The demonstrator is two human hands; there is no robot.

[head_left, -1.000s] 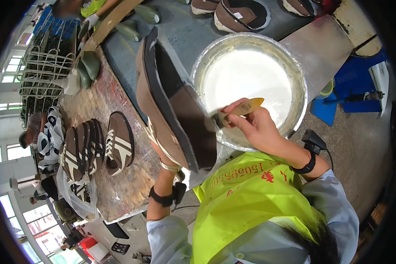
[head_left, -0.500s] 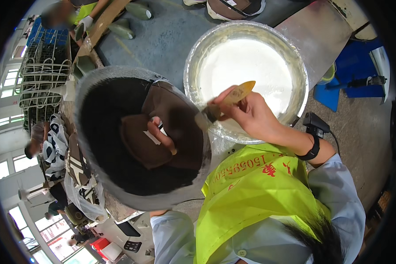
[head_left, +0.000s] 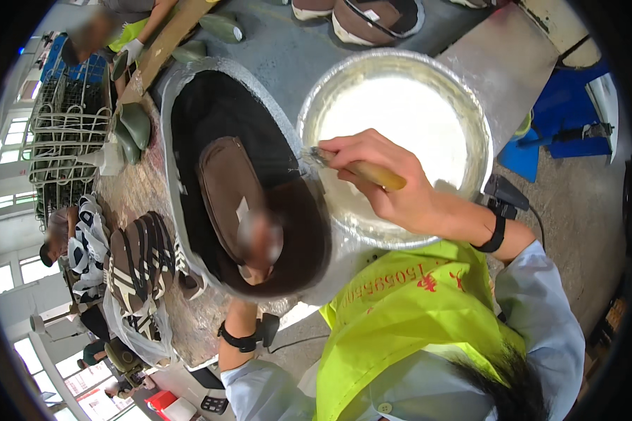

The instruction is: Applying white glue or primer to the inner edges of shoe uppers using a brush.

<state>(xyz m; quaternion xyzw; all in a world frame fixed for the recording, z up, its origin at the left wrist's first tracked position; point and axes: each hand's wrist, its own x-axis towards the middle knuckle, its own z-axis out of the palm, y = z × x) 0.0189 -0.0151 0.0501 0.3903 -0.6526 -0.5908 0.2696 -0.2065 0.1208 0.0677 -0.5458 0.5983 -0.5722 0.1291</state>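
Grey floor and a worn brown bench fill the view, with windows off to your left; on the bench lie striped shoe tops in a bunch, just beside the big thing you hold up.

Your right hand sits over the round metal bowl, which is full of white glue; your fingers are clamped tight on the yellow handle of a brush; the brush tip points to your left and touches the rim of the dark shoe piece.

Your left hand is under that shoe piece and mostly hidden by it, so you cannot tell how its fingers stand; you can only see the arm with a black wrist band coming up from below; the shoe piece is held up close to your head, just left of the bowl, with its dark inside turned up at you and a brown insole in the middle.

Far up on the bench are green shoe forms and a wire rack; another person's gloved hand works at the top left; more shoe parts lie past the bowl.
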